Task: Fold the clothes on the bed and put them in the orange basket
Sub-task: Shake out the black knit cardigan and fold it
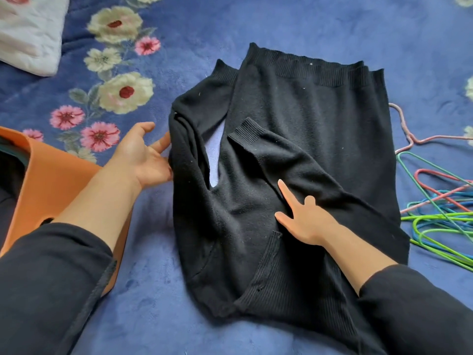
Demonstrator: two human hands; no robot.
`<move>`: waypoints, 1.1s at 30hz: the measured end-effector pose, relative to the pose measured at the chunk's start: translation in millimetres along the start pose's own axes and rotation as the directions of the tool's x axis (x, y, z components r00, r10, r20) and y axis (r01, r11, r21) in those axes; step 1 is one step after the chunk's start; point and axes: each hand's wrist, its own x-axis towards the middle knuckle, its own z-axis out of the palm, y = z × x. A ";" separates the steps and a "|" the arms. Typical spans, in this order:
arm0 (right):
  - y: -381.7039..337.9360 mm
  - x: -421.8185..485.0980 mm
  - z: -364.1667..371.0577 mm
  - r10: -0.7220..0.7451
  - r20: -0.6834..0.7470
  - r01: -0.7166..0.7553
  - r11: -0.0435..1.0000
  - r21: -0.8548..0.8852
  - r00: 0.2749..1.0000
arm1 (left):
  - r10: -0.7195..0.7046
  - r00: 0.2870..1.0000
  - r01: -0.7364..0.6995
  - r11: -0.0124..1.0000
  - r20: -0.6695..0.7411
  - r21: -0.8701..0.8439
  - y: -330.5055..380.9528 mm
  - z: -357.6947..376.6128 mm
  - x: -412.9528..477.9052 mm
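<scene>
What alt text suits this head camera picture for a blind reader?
A black sweater lies on a blue flowered bedspread; the left hand touches its edge, the right hand presses its middle. Orange basket left, hangers right.

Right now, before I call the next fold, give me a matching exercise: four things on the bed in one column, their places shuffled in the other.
Things:
1. black sweater
2. orange basket
3. wire hangers
4. white pillow

Places:
A. top left corner of the view
B. right of the sweater, at the right edge
C. left edge of the view
D. centre of the bed, under the right hand

Pairs: 1-D, 2-C, 3-B, 4-A
</scene>
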 end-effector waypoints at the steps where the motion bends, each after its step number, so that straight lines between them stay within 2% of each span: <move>1: 0.6 0.4 -0.4 -0.002 0.002 0.002 1.000 0.000 1.000 | 0.030 0.998 -0.032 0.999 -0.057 -0.026 3.6 5.2 1.0; 3: 0.7 0.8 -1.0 -0.005 0.009 0.005 1.000 0.000 1.000 | 0.190 0.971 -0.193 0.981 -0.145 -0.012 16.2 13.6 -1.2; 4: 1.5 1.3 -1.0 -0.007 0.010 0.007 1.000 -0.004 1.000 | 0.324 0.928 -0.327 0.945 -0.181 0.015 23.4 16.0 -2.2; 5: 2.0 1.4 -0.8 -0.009 0.008 0.009 1.000 -0.007 1.000 | 0.495 0.834 -0.494 0.867 -0.243 0.069 31.7 16.3 -1.4; 6: 2.8 2.0 -0.1 -0.010 0.006 0.010 1.000 -0.007 1.000 | 0.679 0.663 -0.662 0.729 -0.316 0.176 39.8 15.9 -1.3; 7: 3.5 2.2 0.0 -0.011 0.004 0.011 1.000 -0.005 1.000 | 0.831 0.454 -0.774 0.547 -0.321 0.320 45.9 18.6 -3.9; 8: 4.0 2.4 0.6 -0.012 0.005 0.012 1.000 -0.005 1.000 | 0.932 0.264 -0.825 0.351 -0.247 0.444 47.4 25.3 -9.3; 9: 3.3 2.6 0.0 -0.014 0.007 0.014 1.000 -0.007 1.000 | 0.986 0.111 -0.842 0.159 -0.122 0.516 44.4 37.2 -15.6; 10: 3.3 2.2 0.2 -0.014 0.005 0.014 1.000 -0.007 1.000 | 0.999 0.009 -0.838 -0.013 0.038 0.545 34.9 51.7 -21.5; 11: 2.5 1.6 -0.3 -0.017 0.000 0.017 1.000 -0.005 1.000 | 0.979 -0.050 -0.826 -0.150 0.196 0.543 23.1 67.4 -26.0; 12: 2.1 1.7 -0.3 -0.021 -0.004 0.021 1.000 -0.003 1.000 | 0.933 -0.068 -0.814 -0.256 0.352 0.522 7.1 82.4 -29.4; 13: 1.9 1.5 -0.6 -0.022 -0.008 0.022 1.000 0.004 1.000 | 0.858 -0.024 -0.805 -0.321 0.513 0.499 -10.7 94.0 -30.2; 14: 2.7 1.8 -1.6 -0.025 -0.007 0.025 1.000 0.011 1.000 | 0.741 0.083 -0.801 -0.347 0.666 0.487 -30.1 102.5 -28.8; 15: 1.9 0.9 -1.8 -0.032 -0.004 0.032 0.999 0.023 0.999 | 0.581 0.238 -0.782 -0.360 0.778 0.508 -48.7 104.3 -25.1; 16: 3.4 0.3 -2.9 -0.040 -0.004 0.040 0.999 0.031 0.999 | 0.410 0.403 -0.731 -0.393 0.818 0.557 -67.1 101.8 -17.2; 17: 4.5 -0.6 -4.0 -0.054 -0.002 0.054 0.998 0.042 0.999 | 0.275 0.548 -0.650 -0.453 0.790 0.609 -83.9 93.9 -9.0; 18: 5.8 -1.1 -5.2 -0.066 0.003 0.066 0.996 0.064 0.998 | 0.215 0.635 -0.570 -0.517 0.742 0.639 -98.5 81.7 -2.0; 19: 7.8 -2.3 -7.9 -0.078 0.008 0.077 0.993 0.091 0.997 | 0.233 0.663 -0.515 -0.548 0.711 0.659 -111.3 69.0 4.3; 20: 9.4 -2.5 -10.0 -0.091 0.009 0.090 0.990 0.113 0.996 | 0.307 0.655 -0.486 -0.529 0.691 0.696 -121.3 57.0 7.2; 21: 13.4 -1.1 -12.1 -0.101 0.007 0.099 0.987 0.128 0.995 | 0.401 0.646 -0.473 -0.457 0.649 0.753 -130.1 48.5 8.3; 23: 18.8 2.9 -14.9 -0.131 0.003 0.128 0.971 0.202 0.991 | 0.534 0.683 -0.461 -0.216 0.499 0.861 -141.2 38.4 7.2; 24: 20.2 5.6 -16.6 -0.149 -0.022 0.149 0.950 0.274 0.989 | 0.546 0.714 -0.439 -0.138 0.438 0.888 -144.9 36.5 7.5; 25: 20.7 8.4 -19.9 -0.127 -0.055 0.139 0.896 0.422 0.990 | 0.551 0.729 -0.420 -0.107 0.405 0.901 -147.9 36.3 7.3; 26: 18.2 10.3 -26.3 -0.057 -0.076 0.092 0.782 0.616 0.995 | 0.561 0.731 -0.420 -0.079 0.389 0.904 -149.5 36.2 8.9; 27: 16.1 12.3 -34.2 0.047 -0.074 0.030 0.612 0.791 0.996 | 0.579 0.731 -0.434 -0.012 0.360 0.901 -149.4 37.4 10.5; 28: 14.3 14.0 -43.1 0.140 -0.051 -0.013 0.424 0.906 0.989 | 0.583 0.754 -0.437 0.099 0.304 0.894 -146.5 39.3 13.0; 30: 13.1 21.0 -57.9 0.200 0.000 -0.036 0.174 0.984 0.980 | 0.541 0.815 -0.424 0.311 0.208 0.851 -138.7 42.5 17.3; 31: 11.0 24.2 -63.0 0.190 0.012 -0.031 0.096 0.995 0.982 | 0.524 0.821 -0.437 0.319 0.228 0.841 -135.3 43.1 17.0; 33: 3.1 31.0 -67.1 0.195 0.008 -0.002 -0.029 1.000 0.981 | 0.549 0.759 -0.512 0.169 0.351 0.842 -132.5 39.7 6.8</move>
